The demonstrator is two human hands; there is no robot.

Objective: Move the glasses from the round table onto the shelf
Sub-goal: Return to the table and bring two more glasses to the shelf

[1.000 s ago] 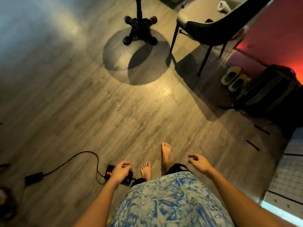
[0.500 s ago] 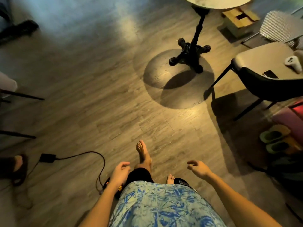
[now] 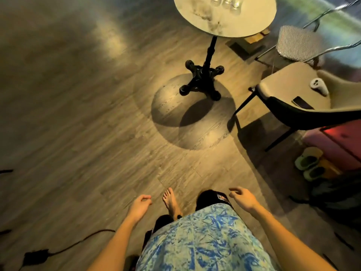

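A round pale table [image 3: 197, 22] on a black pedestal stands ahead at the top of the head view. Three clear glasses [image 3: 227, 2] stand near its far edge, cut off by the frame's top. My left hand [image 3: 139, 207] and my right hand [image 3: 243, 198] hang low in front of me, far from the table, both empty with fingers loosely curled and apart. No shelf is in view.
A black-and-beige chair [image 3: 293, 98] with a phone and a white controller on its seat stands right of the table. A striped metal chair [image 3: 297, 44] is behind it. Green slippers [image 3: 309, 166] lie at right. A black cable and adapter [image 3: 37, 256] run across the wooden floor at lower left.
The view has swung and tilted up: the table top and glasses have come into sight and are closer. My feet have stepped forward. Both hands stay empty at my sides.
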